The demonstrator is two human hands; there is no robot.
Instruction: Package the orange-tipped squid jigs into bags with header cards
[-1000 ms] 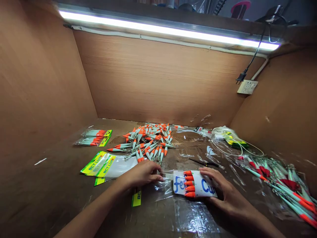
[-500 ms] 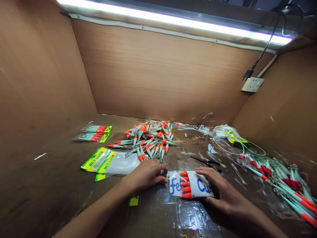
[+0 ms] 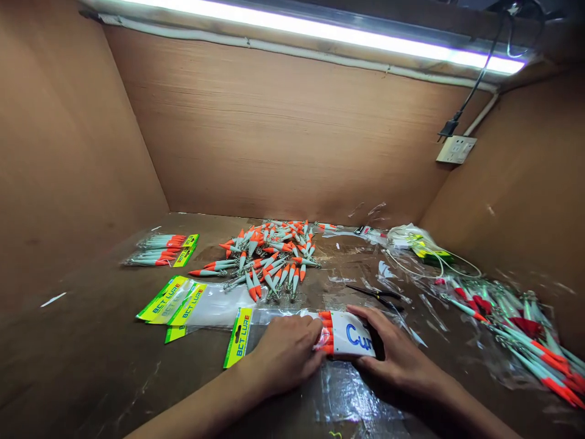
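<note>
My left hand (image 3: 287, 352) lies curled over the open end of a clear bag with a green-yellow BCT LURE header (image 3: 238, 336), gripping it where orange lure tips (image 3: 325, 332) enter. My right hand (image 3: 392, 350) holds a white card with blue writing (image 3: 354, 338) that carries those lures, fingers wrapped round its far edge. The card sits between both hands on the brown table (image 3: 91, 366).
A heap of orange-and-pale-green lures (image 3: 265, 256) lies behind the hands. Empty header bags (image 3: 180, 305) sit to the left, filled packs (image 3: 159, 250) farther left. Black scissors (image 3: 375, 294), cords and more lures in plastic (image 3: 516, 329) lie at the right. A wall socket (image 3: 454, 149) hangs above.
My left hand has drawn the header bag up and over the lure tips, covering the left part of the card. The card has slid a little left with my right hand.
</note>
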